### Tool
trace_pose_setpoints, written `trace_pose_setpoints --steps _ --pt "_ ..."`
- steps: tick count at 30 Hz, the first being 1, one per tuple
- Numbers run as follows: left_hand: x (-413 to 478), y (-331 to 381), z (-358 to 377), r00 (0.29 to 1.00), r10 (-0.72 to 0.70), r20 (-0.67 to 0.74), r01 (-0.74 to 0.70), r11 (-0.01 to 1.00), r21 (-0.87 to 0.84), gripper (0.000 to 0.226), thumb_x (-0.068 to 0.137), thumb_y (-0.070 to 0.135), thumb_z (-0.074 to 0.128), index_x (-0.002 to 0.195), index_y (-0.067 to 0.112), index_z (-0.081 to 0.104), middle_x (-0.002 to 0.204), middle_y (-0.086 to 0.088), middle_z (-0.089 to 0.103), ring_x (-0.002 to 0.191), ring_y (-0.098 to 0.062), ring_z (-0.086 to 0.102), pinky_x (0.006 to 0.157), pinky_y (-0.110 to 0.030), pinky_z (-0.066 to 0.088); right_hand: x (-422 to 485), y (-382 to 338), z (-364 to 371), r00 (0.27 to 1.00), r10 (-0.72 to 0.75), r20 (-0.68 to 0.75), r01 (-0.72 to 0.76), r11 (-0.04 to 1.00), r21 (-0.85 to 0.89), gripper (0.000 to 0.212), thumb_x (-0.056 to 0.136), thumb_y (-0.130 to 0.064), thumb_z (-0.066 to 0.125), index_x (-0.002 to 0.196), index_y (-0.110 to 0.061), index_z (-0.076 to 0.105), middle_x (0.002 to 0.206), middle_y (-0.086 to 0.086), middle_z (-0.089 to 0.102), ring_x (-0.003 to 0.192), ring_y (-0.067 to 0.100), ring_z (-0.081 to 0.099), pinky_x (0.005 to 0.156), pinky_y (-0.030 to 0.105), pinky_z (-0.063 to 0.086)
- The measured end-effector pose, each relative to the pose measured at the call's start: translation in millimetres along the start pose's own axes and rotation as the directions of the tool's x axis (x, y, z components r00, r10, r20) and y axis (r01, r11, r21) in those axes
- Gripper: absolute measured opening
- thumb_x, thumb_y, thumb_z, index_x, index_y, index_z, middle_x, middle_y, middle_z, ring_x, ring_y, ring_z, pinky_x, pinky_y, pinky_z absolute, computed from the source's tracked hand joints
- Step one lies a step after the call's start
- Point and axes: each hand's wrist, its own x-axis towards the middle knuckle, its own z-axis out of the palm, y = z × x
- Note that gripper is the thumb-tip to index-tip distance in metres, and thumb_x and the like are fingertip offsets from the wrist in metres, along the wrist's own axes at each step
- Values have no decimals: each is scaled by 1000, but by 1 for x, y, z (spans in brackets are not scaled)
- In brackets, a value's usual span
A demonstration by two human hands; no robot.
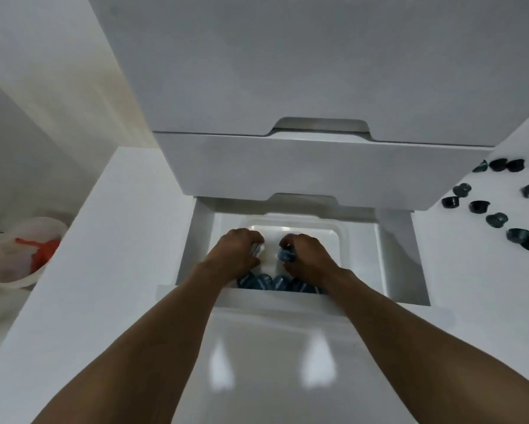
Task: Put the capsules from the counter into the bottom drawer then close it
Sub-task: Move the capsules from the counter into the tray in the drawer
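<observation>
Two hands deep in open bottom drawer (405, 270), setting load down. Right hand (307, 258) fingers curled round blue capsule (287, 255). Left hand (237, 252) clenches blurred item (258, 249), probably capsule. Stored row (275, 283) packed along drawer front, leaving room behind. Loose capsules (479, 206) wait on counter (471, 286), right.

Home kitchen: white drawer stack (318, 166), counter (471, 286) with capsules (479, 206), lined bin (9, 281).

Capsule row (275, 283) at bottom drawer (405, 258) front; loose capsules (479, 206) on counter (471, 301) right; bin (12, 264) left.
</observation>
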Motion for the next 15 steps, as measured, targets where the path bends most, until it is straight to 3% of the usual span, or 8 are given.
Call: trace_pose_setpoints --steps 7,15 --pt "21 -16 6 990 94 110 -101 993 59 43 85 25 66 126 26 55 130 -3 58 116 -23 55 95 -35 45 16 -7 12 996 78 50 -73 993 -98 44 82 -19 67 125 -17 55 123 9 60 111 27 55 92 30 43" --pt "31 -23 5 970 150 190 -187 962 199 45 86 27 63 129 26 52 132 -4 54 120 -25 51 102 -40 37 18 -7 17 997 70 25 -69 996 -56 38 85 -22 64 123 -17 58 120 10 63 109 29 57 88 30 46"
